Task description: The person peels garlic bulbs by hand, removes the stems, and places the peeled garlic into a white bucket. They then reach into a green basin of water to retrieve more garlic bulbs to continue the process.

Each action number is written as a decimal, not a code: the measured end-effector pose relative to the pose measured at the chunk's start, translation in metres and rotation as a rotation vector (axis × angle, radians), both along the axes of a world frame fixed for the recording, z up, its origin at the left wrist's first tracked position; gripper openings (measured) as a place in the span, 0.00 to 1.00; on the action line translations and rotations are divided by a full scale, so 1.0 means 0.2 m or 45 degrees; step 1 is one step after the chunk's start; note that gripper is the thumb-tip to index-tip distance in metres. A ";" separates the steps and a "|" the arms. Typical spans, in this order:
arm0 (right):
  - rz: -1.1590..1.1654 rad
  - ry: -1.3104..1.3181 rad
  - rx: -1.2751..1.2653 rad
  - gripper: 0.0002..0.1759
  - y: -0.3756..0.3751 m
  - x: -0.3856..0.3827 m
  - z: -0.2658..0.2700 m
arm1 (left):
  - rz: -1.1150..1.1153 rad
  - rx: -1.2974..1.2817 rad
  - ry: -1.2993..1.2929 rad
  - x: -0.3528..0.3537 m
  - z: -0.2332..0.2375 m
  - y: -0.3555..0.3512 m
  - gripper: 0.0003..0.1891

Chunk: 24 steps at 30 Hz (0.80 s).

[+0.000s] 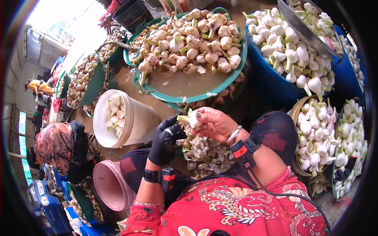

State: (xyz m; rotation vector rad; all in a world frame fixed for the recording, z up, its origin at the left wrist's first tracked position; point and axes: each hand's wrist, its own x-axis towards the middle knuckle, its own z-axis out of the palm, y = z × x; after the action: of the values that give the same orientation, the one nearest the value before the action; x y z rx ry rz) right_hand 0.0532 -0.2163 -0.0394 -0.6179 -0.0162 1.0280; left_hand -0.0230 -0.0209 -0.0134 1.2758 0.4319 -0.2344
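A garlic bulb (pixel 192 120) with a short green stem is pinched in the bare fingers of my right hand (pixel 215 124). Its stem points left, toward my left hand (pixel 166 139). That hand wears a black glove with a pale band round one finger. Its fingers are curled beside the stem end; whether they grip the stem or some small tool is hidden. Below both hands, a heap of loose garlic skins and trimmings (pixel 206 153) lies between my knees.
Ahead stands a green tub (pixel 189 96) of unpeeled garlic. A white bucket (pixel 151 116) holds a few bulbs; a pink bucket (pixel 103 185) lies near my left knee. White garlic fills a blue tub (pixel 262 80) and a basket (pixel 296 114) at right. Another person (pixel 41 86) bends far left.
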 end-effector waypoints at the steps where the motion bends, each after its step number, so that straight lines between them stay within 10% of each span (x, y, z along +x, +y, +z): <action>1: -0.035 0.007 -0.056 0.19 0.01 -0.01 0.01 | 0.014 -0.070 -0.065 -0.01 0.00 -0.01 0.23; 13: -0.136 -0.113 -0.183 0.16 0.03 -0.02 0.05 | -0.177 0.426 -0.577 0.02 0.02 -0.04 0.23; 17: -0.117 -0.553 -0.322 0.17 0.05 -0.02 0.07 | -0.117 0.302 -0.114 0.01 0.09 -0.02 0.16; 24: -0.081 -0.589 -0.406 0.16 0.07 -0.05 0.08 | -0.342 1.382 -0.958 0.04 0.10 -0.08 0.12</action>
State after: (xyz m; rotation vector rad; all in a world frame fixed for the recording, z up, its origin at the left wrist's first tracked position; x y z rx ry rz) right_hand 0.0432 -0.2026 -0.0239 -1.1317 -0.2406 0.8126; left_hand -0.0154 -0.0371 0.0067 2.3462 -0.3422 0.3202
